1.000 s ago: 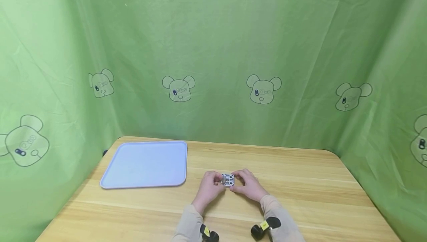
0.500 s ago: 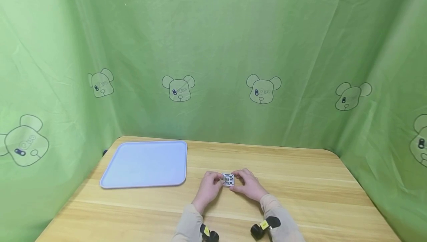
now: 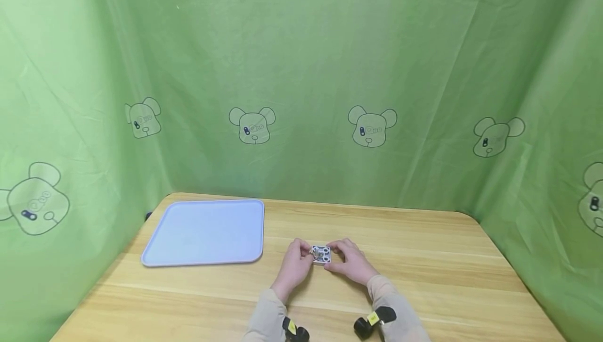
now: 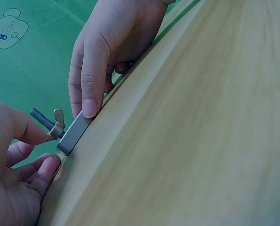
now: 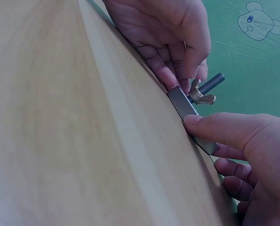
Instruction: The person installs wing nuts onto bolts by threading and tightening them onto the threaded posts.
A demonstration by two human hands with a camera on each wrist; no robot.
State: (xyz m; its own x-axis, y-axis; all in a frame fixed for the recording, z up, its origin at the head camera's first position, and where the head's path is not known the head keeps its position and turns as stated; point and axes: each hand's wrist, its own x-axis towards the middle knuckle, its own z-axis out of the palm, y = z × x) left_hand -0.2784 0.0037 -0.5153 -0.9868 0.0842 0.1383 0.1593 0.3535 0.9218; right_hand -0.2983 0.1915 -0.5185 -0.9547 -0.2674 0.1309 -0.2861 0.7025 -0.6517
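A small square metal block (image 3: 325,254) with round holes in its top face sits low over the table. From it sticks a dark threaded bolt (image 5: 211,84), with a brass-coloured wing nut (image 5: 202,95) close to the block. My right hand (image 3: 349,261) grips the block's right side, the thumb along its near edge and fingers on the far side. My left hand (image 3: 294,263) is at the left side, its fingers bent and one tip against a wing of the nut in the left wrist view. Another left fingertip lies near the block's corner, close to the table.
A pale blue-lilac tray (image 3: 207,261) lies on the left part of the wooden table (image 3: 424,247). Green curtains (image 3: 301,59) with bear heads surround the table at the back and both sides. Both sleeves wear black wrist cameras.
My left fingers have drawn back slightly left from the wing nut, and more of the block's left side shows. My right hand keeps its hold in the same place.
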